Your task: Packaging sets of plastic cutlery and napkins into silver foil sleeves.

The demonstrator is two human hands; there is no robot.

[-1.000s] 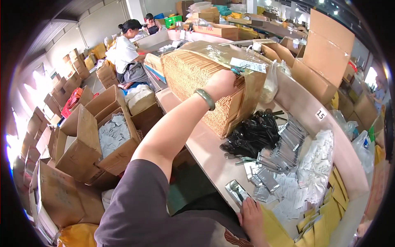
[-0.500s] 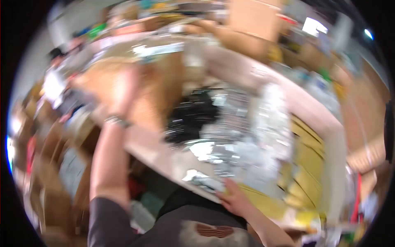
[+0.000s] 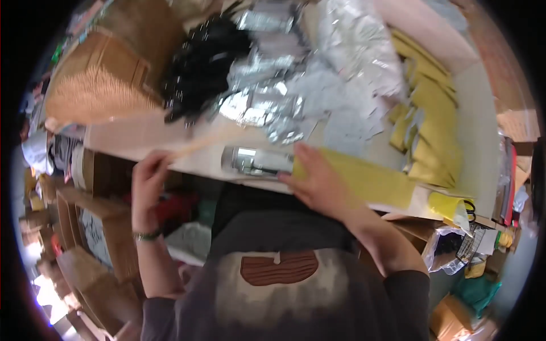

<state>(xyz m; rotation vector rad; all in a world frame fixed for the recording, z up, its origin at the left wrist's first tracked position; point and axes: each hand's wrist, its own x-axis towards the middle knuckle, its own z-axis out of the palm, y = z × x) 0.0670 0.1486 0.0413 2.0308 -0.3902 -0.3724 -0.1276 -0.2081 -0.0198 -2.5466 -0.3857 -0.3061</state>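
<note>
My left hand (image 3: 151,176) is at the table's front edge, its fingers pinched on a thin tan strip (image 3: 207,142). The strip slants up to the right and is blurred, so its kind is unclear. My right hand (image 3: 321,182) grips the right end of a small clear plastic packet (image 3: 250,161) with something dark inside, thumb below and fingers above. Beneath and beside that hand lies a flat yellow envelope (image 3: 369,179). Beyond the packet are a pile of shiny clear bags (image 3: 261,105) and pale grey packets (image 3: 347,113).
Black plastic-wrapped goods (image 3: 207,62) and a brown carton (image 3: 102,85) stand at the far left. A white plastic bag (image 3: 361,48) and stacked yellow envelopes (image 3: 435,125) lie to the right. Scissors (image 3: 469,210) rest near the right corner. Open cartons (image 3: 102,227) stand below left.
My left hand has come back from the brown carton to the table's front edge, now with the tan strip. My right hand stays at the packet. The view has tilted down.
</note>
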